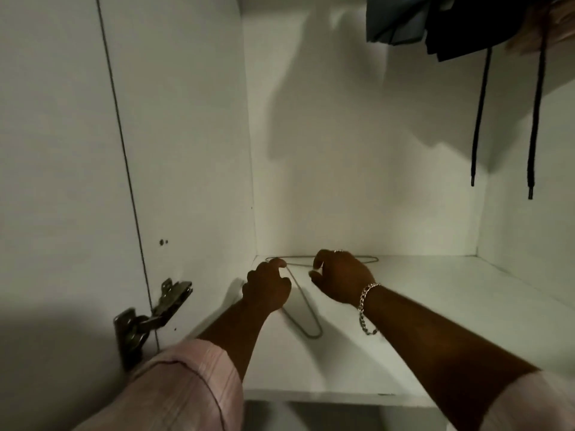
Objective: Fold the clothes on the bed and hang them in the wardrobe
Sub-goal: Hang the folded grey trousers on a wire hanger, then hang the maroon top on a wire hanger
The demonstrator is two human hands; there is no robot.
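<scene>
No readable text, labels, brands or numbers anywhere: none on the white wardrobe panels (342, 150), door hinge (149, 315), wire hangers (303, 318), hanging clothes (435, 23) or chain bracelet (365, 306).

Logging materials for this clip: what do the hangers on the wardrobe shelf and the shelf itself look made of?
Hangers: thin grey metal wire, judging by the slim bent loops and dull sheen.
Wardrobe shelf: smooth white board, probably laminated; flat matte face, squared front edge.
Door hinge: metal, shiny grey.
</scene>
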